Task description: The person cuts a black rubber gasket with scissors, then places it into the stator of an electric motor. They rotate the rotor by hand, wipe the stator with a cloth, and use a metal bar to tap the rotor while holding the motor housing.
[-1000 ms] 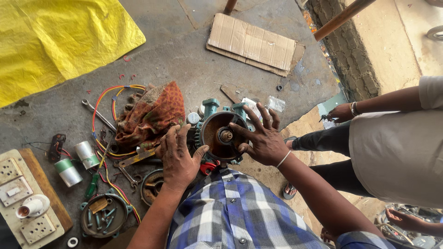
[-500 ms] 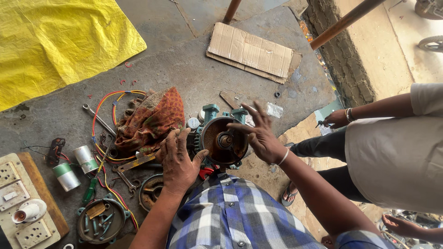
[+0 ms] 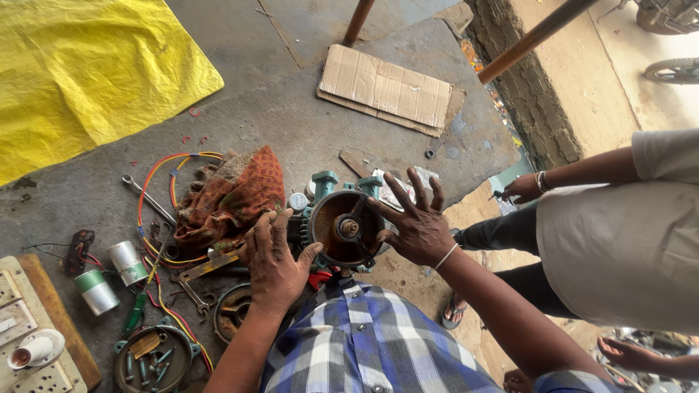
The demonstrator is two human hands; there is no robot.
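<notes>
Left hand: my left hand (image 3: 273, 258) lies palm-down, fingers spread and loose, against the left flank of the motor, thumb reaching toward the rim; it steadies and clamps on nothing.
Right hand: my right hand (image 3: 415, 222) is splayed wide, fingers apart, the thumb side touching the right edge of the motor's open face; no closed grip here either.
Motor: the green-bodied motor (image 3: 344, 222) sits at frame centre, just above my checked shirt (image 3: 364, 342), its round rusty-brown end turned up at me with the shaft (image 3: 349, 227) showing in the middle.
Progress: I judge the end cover is already off, since the inside face is bare; the body itself is not yet taken further apart, and neither hand has a tool.
Near the left hand: a red patterned cloth (image 3: 233, 193) over orange wires (image 3: 164, 171), a spanner (image 3: 148, 196) in the left of the frame, two tape rolls (image 3: 109, 273) lower left.
Lower left corner: a round dish of small parts (image 3: 153, 358) and a switchboard (image 3: 25, 327).
Upper part: a yellow sheet (image 3: 87, 69) upper left, cardboard (image 3: 389, 91) upper centre.
Right edge: another person (image 3: 611, 233) stands close by, hand apart from the motor.
</notes>
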